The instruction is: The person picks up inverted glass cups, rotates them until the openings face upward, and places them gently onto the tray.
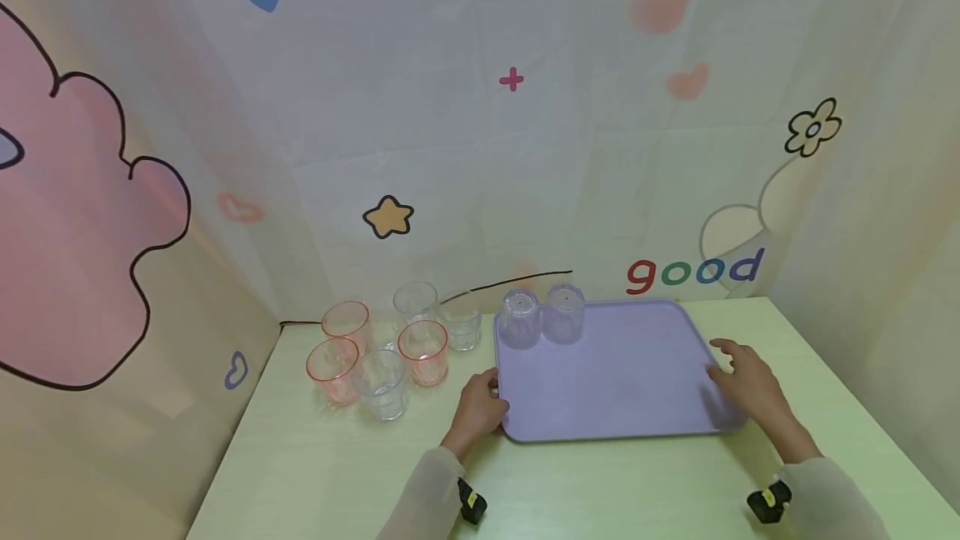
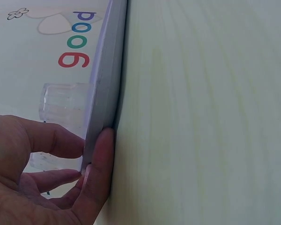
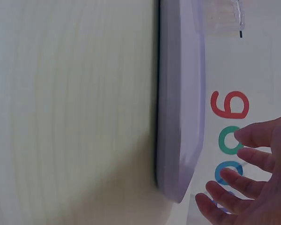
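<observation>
A lavender tray [image 1: 615,390] lies on the table with two clear tumblers [image 1: 521,319] [image 1: 565,315] upside down at its back left. At the tray's near left corner, my left hand [image 1: 478,408] pinches the rim between thumb and fingers. My right hand [image 1: 752,383] hovers by the right edge; in the right wrist view its fingers [image 3: 243,183] are spread and apart from the tray wall [image 3: 178,108]. Left of the tray stand several upright tumblers, some clear [image 1: 384,390] and some pink with red rims [image 1: 425,357].
The pale green wood-grain table [image 1: 315,473] runs back to a printed curtain [image 1: 450,148], close behind the tray and tumblers. More curtain hangs along the left and right sides. A small black device [image 1: 471,502] sits on the left wrist, another [image 1: 769,502] on the right.
</observation>
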`<state>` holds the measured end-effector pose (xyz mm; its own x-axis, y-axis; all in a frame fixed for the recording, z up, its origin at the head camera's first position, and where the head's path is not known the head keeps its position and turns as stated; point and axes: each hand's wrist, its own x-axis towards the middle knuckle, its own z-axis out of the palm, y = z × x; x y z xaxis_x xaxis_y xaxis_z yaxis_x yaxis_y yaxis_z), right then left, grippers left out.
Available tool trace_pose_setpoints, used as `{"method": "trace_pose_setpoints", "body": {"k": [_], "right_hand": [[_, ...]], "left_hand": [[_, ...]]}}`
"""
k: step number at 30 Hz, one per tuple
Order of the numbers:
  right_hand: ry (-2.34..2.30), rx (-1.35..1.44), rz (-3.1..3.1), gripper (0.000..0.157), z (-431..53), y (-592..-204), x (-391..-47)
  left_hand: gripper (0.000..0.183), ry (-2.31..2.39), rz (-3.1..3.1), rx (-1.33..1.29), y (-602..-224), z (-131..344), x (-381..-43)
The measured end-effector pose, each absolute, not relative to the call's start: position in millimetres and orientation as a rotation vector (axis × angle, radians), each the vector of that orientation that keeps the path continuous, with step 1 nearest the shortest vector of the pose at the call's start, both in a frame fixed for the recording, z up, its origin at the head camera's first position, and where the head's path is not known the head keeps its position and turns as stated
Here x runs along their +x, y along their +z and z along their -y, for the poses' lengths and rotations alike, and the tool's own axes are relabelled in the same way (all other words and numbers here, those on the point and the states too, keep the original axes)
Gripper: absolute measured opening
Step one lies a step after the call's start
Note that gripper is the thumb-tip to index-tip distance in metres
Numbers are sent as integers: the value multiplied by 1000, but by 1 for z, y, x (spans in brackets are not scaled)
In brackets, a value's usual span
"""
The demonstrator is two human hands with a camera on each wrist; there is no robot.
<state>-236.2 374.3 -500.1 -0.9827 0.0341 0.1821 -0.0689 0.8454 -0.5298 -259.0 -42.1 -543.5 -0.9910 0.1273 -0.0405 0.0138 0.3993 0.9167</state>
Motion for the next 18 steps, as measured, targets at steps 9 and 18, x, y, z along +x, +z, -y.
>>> {"method": "trace_pose_setpoints", "body": {"k": [9, 18], "right_hand": [[822, -21, 2887, 46, -391, -507, -231], [890, -73, 2960, 47, -402, -514, -232]], "left_hand": [[68, 1676, -2513, 139, -545, 43, -259], [68, 1680, -2515, 149, -547, 43, -260]]}}
